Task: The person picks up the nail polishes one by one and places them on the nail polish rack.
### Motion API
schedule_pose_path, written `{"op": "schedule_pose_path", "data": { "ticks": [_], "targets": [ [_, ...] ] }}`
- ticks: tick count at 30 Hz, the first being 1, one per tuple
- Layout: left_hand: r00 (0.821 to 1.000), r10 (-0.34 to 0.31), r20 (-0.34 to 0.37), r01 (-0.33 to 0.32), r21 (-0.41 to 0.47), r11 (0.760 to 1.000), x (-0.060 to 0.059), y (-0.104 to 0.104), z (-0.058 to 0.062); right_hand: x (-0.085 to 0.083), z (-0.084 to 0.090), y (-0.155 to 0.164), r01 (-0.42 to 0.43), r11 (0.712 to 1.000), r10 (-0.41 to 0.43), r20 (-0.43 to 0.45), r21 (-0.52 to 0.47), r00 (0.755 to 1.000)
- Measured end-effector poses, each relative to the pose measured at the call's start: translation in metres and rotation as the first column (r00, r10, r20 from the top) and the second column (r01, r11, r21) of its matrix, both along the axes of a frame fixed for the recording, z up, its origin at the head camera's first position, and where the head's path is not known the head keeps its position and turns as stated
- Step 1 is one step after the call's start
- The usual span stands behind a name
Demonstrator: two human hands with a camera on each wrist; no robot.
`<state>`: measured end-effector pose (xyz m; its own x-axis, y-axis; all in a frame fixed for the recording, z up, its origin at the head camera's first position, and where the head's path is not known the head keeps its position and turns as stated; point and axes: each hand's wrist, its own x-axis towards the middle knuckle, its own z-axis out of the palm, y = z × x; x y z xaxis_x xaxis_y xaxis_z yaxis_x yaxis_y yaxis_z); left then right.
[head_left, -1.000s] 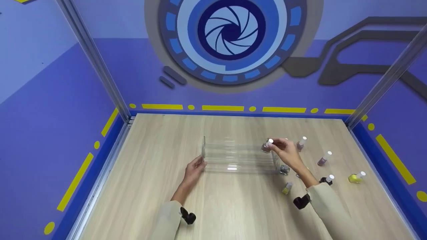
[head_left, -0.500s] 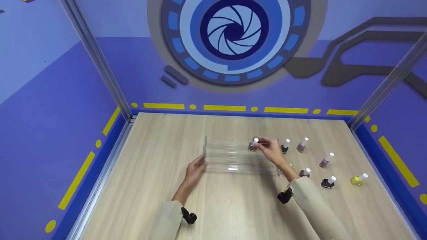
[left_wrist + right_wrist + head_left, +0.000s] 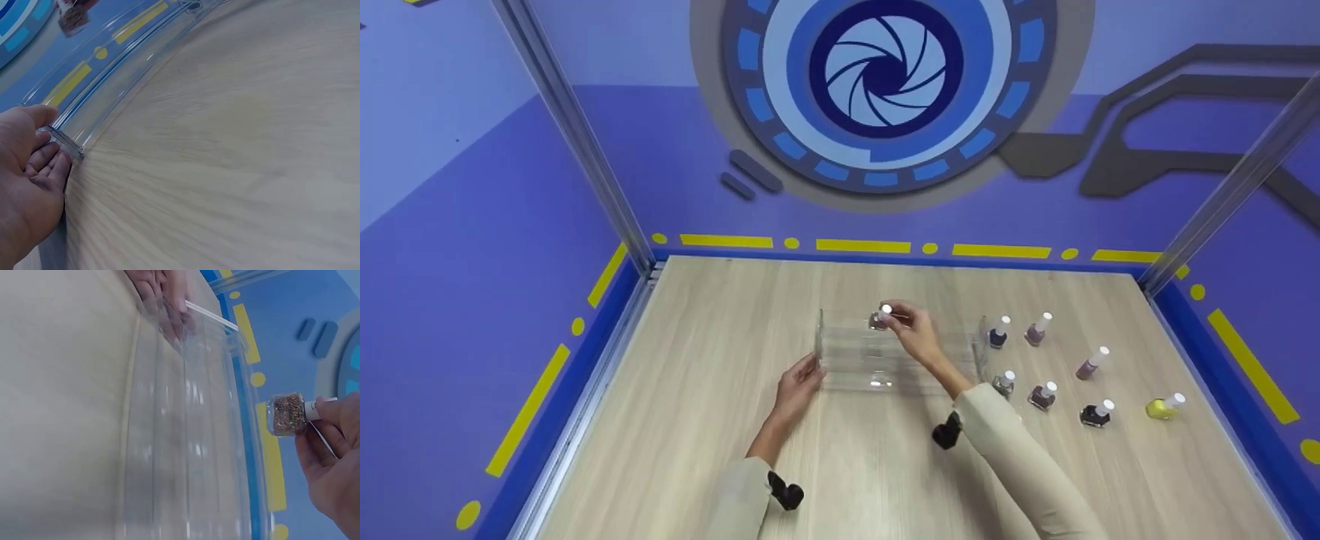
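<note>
A clear tiered acrylic rack (image 3: 911, 364) stands on the wooden table. My left hand (image 3: 797, 388) grips its left end panel; in the left wrist view the thumb (image 3: 42, 114) lies at the panel's upper part and the fingers curl at its lower corner. Above the rack's back part, my right hand (image 3: 916, 335) pinches a nail polish bottle (image 3: 288, 414) by its white cap. Coppery glitter fills this bottle, which is tilted, with its base pointing left in the head view.
Several nail polish bottles stand right of the rack, including a dark one (image 3: 998, 337), a mauve one (image 3: 1036, 334), a black one (image 3: 1095, 415) and a yellow one (image 3: 1161, 408). A glittery bottle (image 3: 1003, 384) is close to the rack's right end. Blue walls enclose the table.
My right hand has carried the nail polish bottle leftward, from the rack's right end to above its middle. The left hand keeps its place on the rack.
</note>
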<state>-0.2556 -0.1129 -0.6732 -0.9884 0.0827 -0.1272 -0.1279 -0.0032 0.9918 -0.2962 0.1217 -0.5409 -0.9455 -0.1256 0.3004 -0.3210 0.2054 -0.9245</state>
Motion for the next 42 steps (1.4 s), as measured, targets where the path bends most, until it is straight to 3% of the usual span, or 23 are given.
{"op": "schedule_pose_path", "data": {
  "ticks": [4,11,16,20,26,31,35,42],
  "targets": [
    [1.000,0.005,-0.019,-0.005,0.016,1.000,0.000,0.000,0.002,-0.006,-0.006,-0.020,0.021,0.999,-0.020,-0.015,0.030,1.000],
    [0.998,0.032,-0.059,-0.032,0.002,0.999,0.004,0.003,0.002,-0.037,-0.056,-0.031,0.050,0.999,-0.050,-0.036,0.017,0.998],
    [0.998,0.035,-0.053,-0.036,-0.023,0.999,0.004,0.007,0.000,-0.037,-0.065,-0.029,0.037,0.998,-0.037,0.000,0.054,0.999],
    [0.999,0.021,-0.037,-0.021,-0.007,1.000,0.005,0.008,-0.001,-0.034,-0.063,-0.029,0.018,0.996,-0.019,0.013,0.084,1.000],
    [0.998,0.048,-0.047,-0.049,-0.013,0.999,0.002,0.003,-0.001,-0.035,-0.057,-0.028,-0.018,0.997,0.015,0.045,0.077,0.999],
    [0.999,0.026,-0.044,-0.027,-0.026,0.999,0.001,0.003,-0.001,-0.032,-0.047,-0.016,0.038,0.998,-0.041,0.070,0.041,0.997],
    [1.000,0.023,-0.017,-0.024,-0.036,0.999,0.002,0.002,-0.001,-0.022,-0.031,-0.009,0.067,0.997,-0.069,0.049,0.024,0.996],
    [1.000,0.024,-0.010,-0.024,-0.008,1.000,0.003,0.000,0.000,0.001,0.003,0.011,0.030,1.000,-0.030,0.002,-0.001,1.000]
  ]
}}
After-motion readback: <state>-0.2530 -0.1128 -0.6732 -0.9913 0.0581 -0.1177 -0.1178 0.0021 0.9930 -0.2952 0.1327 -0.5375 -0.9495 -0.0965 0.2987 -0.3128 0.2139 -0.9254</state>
